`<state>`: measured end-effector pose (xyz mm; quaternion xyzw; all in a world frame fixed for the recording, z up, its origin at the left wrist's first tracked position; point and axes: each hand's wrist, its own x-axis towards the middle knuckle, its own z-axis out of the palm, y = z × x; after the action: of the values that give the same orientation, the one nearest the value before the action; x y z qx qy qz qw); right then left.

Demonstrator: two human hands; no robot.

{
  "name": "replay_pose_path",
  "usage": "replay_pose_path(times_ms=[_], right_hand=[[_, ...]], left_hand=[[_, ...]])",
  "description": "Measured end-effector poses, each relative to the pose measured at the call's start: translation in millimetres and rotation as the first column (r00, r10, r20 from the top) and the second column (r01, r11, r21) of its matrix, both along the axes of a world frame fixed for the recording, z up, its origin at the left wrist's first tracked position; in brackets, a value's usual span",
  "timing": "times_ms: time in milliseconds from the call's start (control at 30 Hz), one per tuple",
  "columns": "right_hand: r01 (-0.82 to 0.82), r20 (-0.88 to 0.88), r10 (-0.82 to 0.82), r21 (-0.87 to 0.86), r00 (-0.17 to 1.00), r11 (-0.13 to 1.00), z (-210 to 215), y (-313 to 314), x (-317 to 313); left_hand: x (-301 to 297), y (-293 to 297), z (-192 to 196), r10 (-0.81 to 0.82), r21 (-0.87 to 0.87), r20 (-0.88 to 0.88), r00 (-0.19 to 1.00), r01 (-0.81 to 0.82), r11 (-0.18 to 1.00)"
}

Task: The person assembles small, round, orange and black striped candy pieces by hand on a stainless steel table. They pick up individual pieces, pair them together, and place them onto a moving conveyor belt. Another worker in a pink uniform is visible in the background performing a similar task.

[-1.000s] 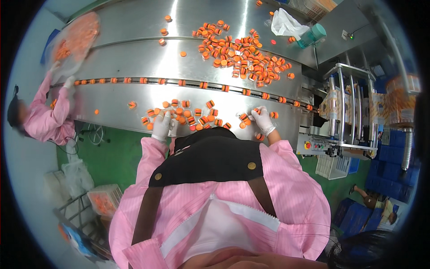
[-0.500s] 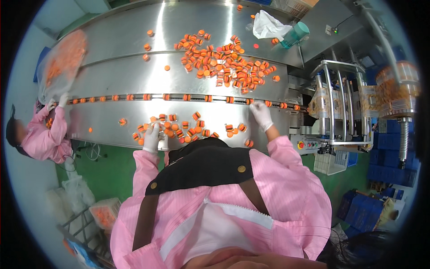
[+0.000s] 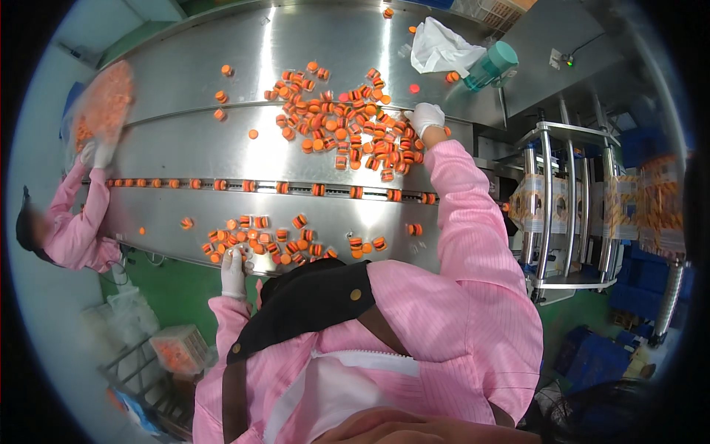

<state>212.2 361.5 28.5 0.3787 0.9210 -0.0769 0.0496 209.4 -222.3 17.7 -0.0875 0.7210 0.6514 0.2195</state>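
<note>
Small burger-shaped sweets, orange with dark layers, lie in a large loose pile [image 3: 344,122] on the steel table beyond the conveyor track [image 3: 222,184]. My right hand [image 3: 427,118], in a white glove, is at the right edge of that pile, fingers stretched toward it; nothing shows held. A smaller heap of sweets [image 3: 281,237] lies on the near side of the track. At its front left edge, near the table rim, my gloved left hand [image 3: 233,275] has its fingers bent together; what they hold, if anything, is too small to make out. Single sweets stand spaced along the track.
A packaging machine [image 3: 566,200] with rollers and printed film stands at the right end. A white cloth [image 3: 444,48] and a green bottle [image 3: 491,65] lie at the back right. At the far left, a person [image 3: 78,214] holds a clear bag [image 3: 107,103] of sweets.
My right hand has moved from the track, away from me, to the far pile's right edge. My left hand stays by the near heap. The whole view has shifted slightly.
</note>
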Motion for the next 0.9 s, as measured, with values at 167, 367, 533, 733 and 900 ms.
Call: replay_pose_path(times_ms=[167,367,533,733,900], right_hand=[[0.058,0.063,-0.055,-0.037,0.996,0.998,-22.8,6.1,-5.6],[0.188,0.028,-0.186,-0.173,0.982,0.967,-17.8,2.1,-10.6],[0.115,-0.316,-0.230,-0.344,0.920,0.932,-38.6,20.1,5.3],[-0.071,-0.674,-0.361,-0.523,0.645,0.849,-32.7,46.0,9.1],[-0.054,-0.591,-0.293,-0.497,0.752,0.866,-29.9,85.4,-7.2]], left_hand=[[4.6,9.0,-4.2,0.017,-0.027,0.054,0.998,-0.016,1.000],[3.6,24.8,-4.5,0.012,-0.057,0.052,0.999,-0.010,0.998],[-4.2,25.9,-2.9,0.003,-0.072,0.028,1.000,-0.001,0.997],[-1.4,25.4,-5.6,0.033,-0.095,0.050,0.998,-0.028,0.995],[-0.2,25.8,-5.1,0.025,-0.099,0.059,0.998,-0.019,0.995]])
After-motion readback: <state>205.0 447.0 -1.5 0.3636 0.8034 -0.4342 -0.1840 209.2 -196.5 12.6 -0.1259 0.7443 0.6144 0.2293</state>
